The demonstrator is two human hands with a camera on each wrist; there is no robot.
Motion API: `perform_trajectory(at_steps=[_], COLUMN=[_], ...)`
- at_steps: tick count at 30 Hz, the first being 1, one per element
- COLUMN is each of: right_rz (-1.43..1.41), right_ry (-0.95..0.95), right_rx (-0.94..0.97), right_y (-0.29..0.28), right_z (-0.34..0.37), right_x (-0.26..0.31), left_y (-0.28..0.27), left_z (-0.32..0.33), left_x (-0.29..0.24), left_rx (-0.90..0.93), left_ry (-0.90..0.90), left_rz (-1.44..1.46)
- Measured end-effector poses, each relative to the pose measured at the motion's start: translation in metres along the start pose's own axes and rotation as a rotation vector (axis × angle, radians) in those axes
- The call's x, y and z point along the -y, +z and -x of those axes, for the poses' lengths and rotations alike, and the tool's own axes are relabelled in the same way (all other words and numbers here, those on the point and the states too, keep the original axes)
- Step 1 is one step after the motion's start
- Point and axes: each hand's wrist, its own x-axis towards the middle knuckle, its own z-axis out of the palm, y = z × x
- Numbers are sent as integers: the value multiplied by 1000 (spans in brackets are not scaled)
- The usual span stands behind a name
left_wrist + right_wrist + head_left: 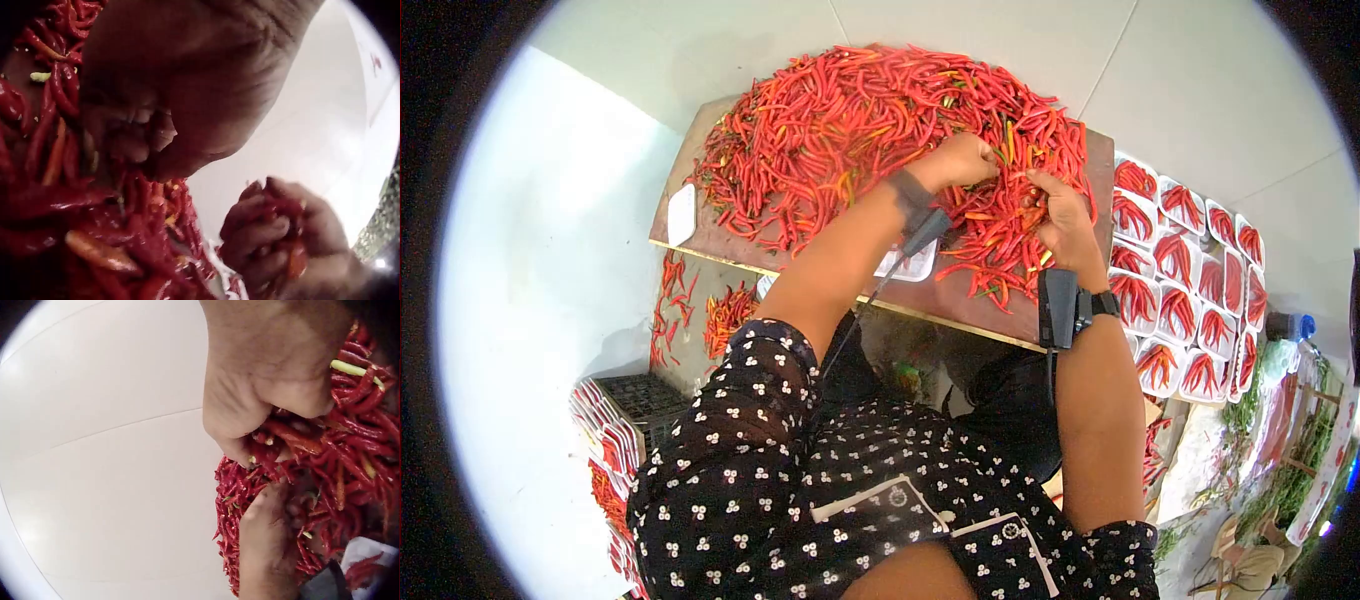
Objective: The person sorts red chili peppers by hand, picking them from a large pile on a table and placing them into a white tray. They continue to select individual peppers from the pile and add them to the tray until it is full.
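A heap of red chili peppers (830, 130), with a few orange and green ones among them, covers much of a brown board (990, 322). My left hand (960, 162) is over the right part of the heap. Its fingers (128, 140) are curled in, their tips right at the chilies; I cannot tell whether they pinch one. Facing it, my right hand (1068, 215) holds several red chilies (287, 439) in its curled fingers, stem ends showing beside the thumb. In the left wrist view, chilies (297, 259) also show between the right hand's fingers.
Rows of white trays (1175, 300) packed with chilies are at the right. One white tray (912, 266) is at the board's front edge under my left forearm, another (682, 215) at its left end. A black crate (640, 400) and more chilies (728, 318) lie lower left.
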Motion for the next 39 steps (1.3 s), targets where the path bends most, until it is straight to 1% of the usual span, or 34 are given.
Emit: perform_trajectory(at_steps=[1,3,4,6,7,8,9,10,11,12,13,15,16,18,19,21,22,23,25,27,29,30,34,36,37,39], right_rz=[0,2,8,44,58,51,45,64,81,65,48,38,31,39,41,6,63,59,68,44,78,55,57,64,69,87], right_ry=[0,44,45,28,31,16,0,6,5,0,-6,-27,-26,-24,-27,-48,-40,-45,-94,-80,-51,-26,-36,-20,-22,-11], right_rx=[2,76,86,3,18,15,14,-10,5,-29,-64,-13,-36,-66,-68,-43,-7,-12,-31,-36,-55,-29,-56,-80,-77,-46], right_y=[-2,-4,2,14,16,15,15,17,14,7,10,11,12,3,3,3,-18,-20,-17,-12,-6,-4,-1,6,5,2], right_z=[-2,-7,-5,2,4,5,6,10,7,1,4,11,12,4,3,4,-13,-16,-16,-11,-7,-2,-3,4,4,3], right_x=[-1,-3,-3,-3,-4,-3,-2,0,-1,-4,-3,-1,-1,0,0,0,-5,-5,-7,-5,-2,0,-3,1,1,0], left_y=[-3,-11,-14,-9,-8,-3,1,3,4,7,1,8,9,9,7,-3,-9,-15,-25,-26,-24,-22,-17,-15,-15,-16], left_z=[3,9,13,12,14,12,10,11,14,16,24,22,21,13,7,-4,-4,-3,-5,-10,-12,-14,-14,-13,-13,-12], left_x=[-6,-17,-25,-30,-37,-36,-36,-40,-42,-46,-55,-51,-46,-36,-24,-2,6,14,27,36,34,33,27,25,21,13], left_rx=[-2,-41,0,-54,-69,-102,-109,-148,-185,-184,-142,-154,-168,-194,-298,-317,-358,-399,-361,-380,-382,-380,-352,-435,-440,-398], left_ry=[-1,27,31,140,174,163,144,191,240,196,154,171,170,109,207,146,107,68,-29,17,-45,-42,-89,-48,-50,-122], left_rz=[-1,258,243,114,48,107,49,67,84,106,129,232,235,354,150,-63,-198,-332,-432,-470,-516,-514,-610,-655,-653,-690])
